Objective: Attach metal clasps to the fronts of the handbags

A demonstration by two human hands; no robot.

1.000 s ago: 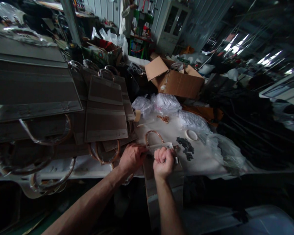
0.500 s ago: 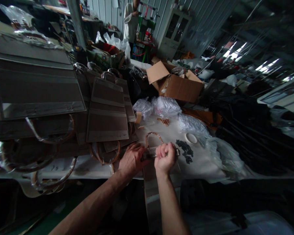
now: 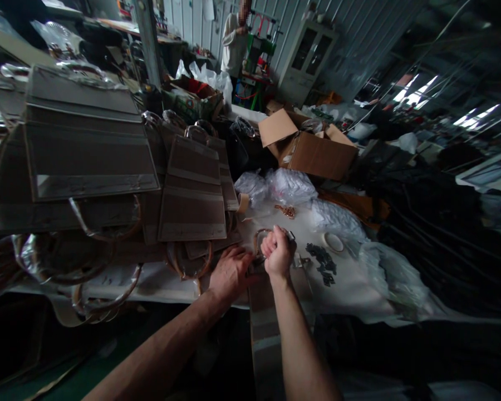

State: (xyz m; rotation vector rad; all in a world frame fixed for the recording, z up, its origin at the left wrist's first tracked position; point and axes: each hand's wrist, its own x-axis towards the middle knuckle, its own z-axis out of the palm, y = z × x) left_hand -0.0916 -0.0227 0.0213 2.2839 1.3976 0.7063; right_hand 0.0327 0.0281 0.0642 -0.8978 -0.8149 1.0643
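Extending past the edge of the table (image 3: 359, 301), a grey-brown panel (image 3: 265, 323) is touched on its upper part by the left hand (image 3: 230, 271), fingers lightly bent, any grip hidden. An object (image 3: 291, 236), only its shiny end showing, is held in the tight fist of the right hand (image 3: 278, 253), by which the looped handle (image 3: 256, 238) is partly hidden. Dark flat pieces (image 3: 322, 258), a white ring (image 3: 336, 242) and a clear bag (image 3: 392, 273) are spread rightward; stacked panels (image 3: 192, 192) are set leftward.

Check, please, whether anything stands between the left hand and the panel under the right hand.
Nothing visible does: the left hand touches the panel at its left. The black pieces lie to the right, not between.
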